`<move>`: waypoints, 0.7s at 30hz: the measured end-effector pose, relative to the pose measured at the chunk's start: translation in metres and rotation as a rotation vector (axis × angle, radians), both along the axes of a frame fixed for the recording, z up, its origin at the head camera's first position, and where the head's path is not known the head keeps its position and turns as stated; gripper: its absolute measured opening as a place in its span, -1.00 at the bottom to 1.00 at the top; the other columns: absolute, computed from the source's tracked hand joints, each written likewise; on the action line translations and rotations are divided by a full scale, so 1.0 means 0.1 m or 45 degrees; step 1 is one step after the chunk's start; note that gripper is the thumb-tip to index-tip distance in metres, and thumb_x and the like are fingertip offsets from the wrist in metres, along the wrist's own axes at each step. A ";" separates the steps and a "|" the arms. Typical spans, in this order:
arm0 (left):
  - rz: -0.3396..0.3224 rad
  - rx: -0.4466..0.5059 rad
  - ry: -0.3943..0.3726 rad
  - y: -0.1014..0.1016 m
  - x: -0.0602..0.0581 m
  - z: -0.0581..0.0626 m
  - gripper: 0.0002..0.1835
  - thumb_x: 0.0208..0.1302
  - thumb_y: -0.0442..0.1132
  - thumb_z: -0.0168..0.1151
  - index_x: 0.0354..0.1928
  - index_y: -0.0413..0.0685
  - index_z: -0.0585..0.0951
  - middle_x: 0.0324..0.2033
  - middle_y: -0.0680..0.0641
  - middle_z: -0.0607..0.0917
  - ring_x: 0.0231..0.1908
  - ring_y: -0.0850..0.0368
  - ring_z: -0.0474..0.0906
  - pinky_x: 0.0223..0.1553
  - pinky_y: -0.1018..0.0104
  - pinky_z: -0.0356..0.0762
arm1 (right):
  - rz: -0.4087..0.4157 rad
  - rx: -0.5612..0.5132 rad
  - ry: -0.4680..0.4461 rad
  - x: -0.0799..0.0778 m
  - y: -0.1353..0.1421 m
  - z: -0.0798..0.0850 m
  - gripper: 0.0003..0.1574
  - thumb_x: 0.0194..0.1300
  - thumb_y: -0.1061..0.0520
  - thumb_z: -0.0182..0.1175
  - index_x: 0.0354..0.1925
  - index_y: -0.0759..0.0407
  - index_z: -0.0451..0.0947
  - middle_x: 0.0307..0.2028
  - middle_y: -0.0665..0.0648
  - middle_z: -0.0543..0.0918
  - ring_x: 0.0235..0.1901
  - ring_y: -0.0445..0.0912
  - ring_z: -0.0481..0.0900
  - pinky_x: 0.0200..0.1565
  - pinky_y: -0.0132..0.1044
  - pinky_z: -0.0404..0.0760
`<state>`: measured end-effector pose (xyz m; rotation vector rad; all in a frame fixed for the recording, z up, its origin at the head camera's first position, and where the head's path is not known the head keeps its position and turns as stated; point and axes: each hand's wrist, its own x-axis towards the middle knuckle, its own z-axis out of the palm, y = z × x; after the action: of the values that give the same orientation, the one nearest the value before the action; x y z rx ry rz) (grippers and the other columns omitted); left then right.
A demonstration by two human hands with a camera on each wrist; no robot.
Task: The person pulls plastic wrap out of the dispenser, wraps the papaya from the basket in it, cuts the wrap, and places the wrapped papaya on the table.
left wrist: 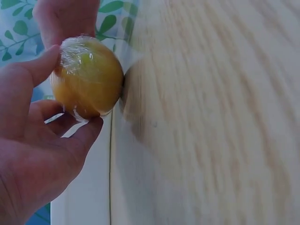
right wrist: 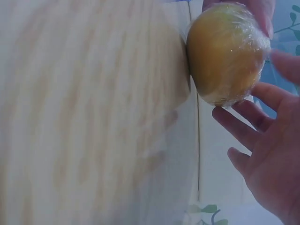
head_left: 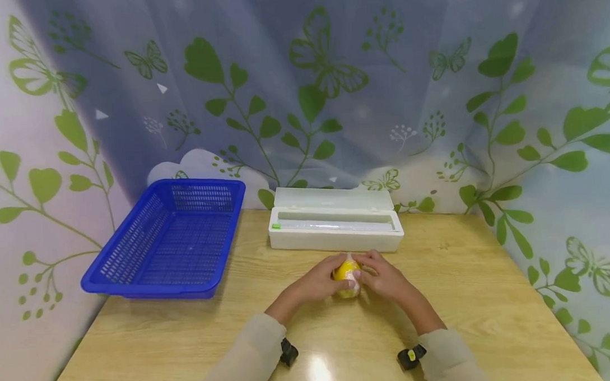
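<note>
A round yellow fruit wrapped in clear cling film rests on the wooden table, between both hands. The film is bunched and wrinkled on its upper part, shiny in the left wrist view. My left hand holds the fruit from the left, thumb on its near side and fingertips against its side. From the right, my right hand holds it too, the thumb at the film and the fingers reaching round the far side. In the right wrist view, the wrapped fruit has right fingertips at its edge.
Just behind the hands stands a long white box, its lid raised and a film roll inside. A blue plastic basket stands at the left. Patterned curtains hang behind and beside the table.
</note>
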<state>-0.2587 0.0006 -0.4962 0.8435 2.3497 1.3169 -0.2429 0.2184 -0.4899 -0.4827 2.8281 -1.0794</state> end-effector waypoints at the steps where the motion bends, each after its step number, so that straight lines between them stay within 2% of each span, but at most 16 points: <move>1: 0.008 -0.005 0.002 0.00 0.01 0.00 -0.22 0.44 0.05 0.22 0.57 0.00 0.17 0.46 -0.10 0.32 0.22 0.09 0.44 0.24 0.21 0.50 | -0.015 -0.012 -0.020 0.00 -0.01 -0.01 -0.31 0.49 -0.19 0.11 0.42 0.10 0.41 0.12 0.08 0.46 0.19 0.13 0.47 0.15 0.20 0.49; 3: 0.018 -0.001 0.001 0.01 0.02 -0.01 -0.24 0.43 0.02 0.24 0.56 0.00 0.19 0.42 -0.10 0.37 0.12 0.14 0.47 0.16 0.25 0.52 | -0.043 -0.027 -0.042 0.00 -0.02 -0.01 -0.28 0.46 -0.28 0.10 0.38 0.08 0.45 0.07 0.06 0.47 0.16 0.10 0.48 0.13 0.17 0.50; 5: 0.038 -0.001 -0.004 0.01 0.04 -0.01 -0.22 0.43 0.02 0.25 0.56 -0.02 0.19 0.43 -0.08 0.37 0.12 0.17 0.46 0.17 0.27 0.51 | -0.068 -0.036 -0.034 -0.01 -0.03 -0.01 -0.27 0.42 -0.31 0.14 0.34 0.07 0.50 0.01 0.05 0.48 0.14 0.08 0.49 0.13 0.15 0.50; 14: 0.095 0.063 -0.046 -0.01 0.06 0.01 -0.22 0.41 0.03 0.26 0.55 -0.01 0.21 0.44 -0.09 0.37 0.22 0.07 0.49 0.20 0.22 0.55 | -0.052 -0.111 -0.018 -0.04 -0.10 0.03 -0.33 0.42 -0.19 0.21 0.30 0.18 0.52 -0.03 0.08 0.48 0.11 0.07 0.48 0.18 0.20 0.48; 18: 0.128 0.083 -0.080 -0.06 0.04 -0.03 -0.22 0.41 0.11 0.24 0.55 0.07 0.22 0.43 -0.05 0.40 0.24 0.06 0.50 0.19 0.18 0.57 | 0.015 -0.102 -0.008 -0.06 -0.12 -0.01 -0.34 0.49 -0.20 0.12 0.36 0.12 0.46 0.03 0.13 0.46 0.11 0.07 0.46 0.19 0.19 0.47; 21: 0.140 0.064 -0.085 -0.13 0.03 -0.06 -0.26 0.40 0.17 0.21 0.54 0.19 0.26 0.40 0.01 0.45 0.27 0.05 0.49 0.22 0.11 0.55 | 0.114 -0.174 -0.051 -0.07 -0.10 -0.03 -0.31 0.52 -0.17 0.09 0.43 0.14 0.36 0.23 0.21 0.42 0.27 0.14 0.40 0.31 0.22 0.40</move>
<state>-0.2557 -0.0119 -0.5021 0.6822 2.3491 1.4308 -0.2503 0.2083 -0.4926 -0.5854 2.6820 -1.2550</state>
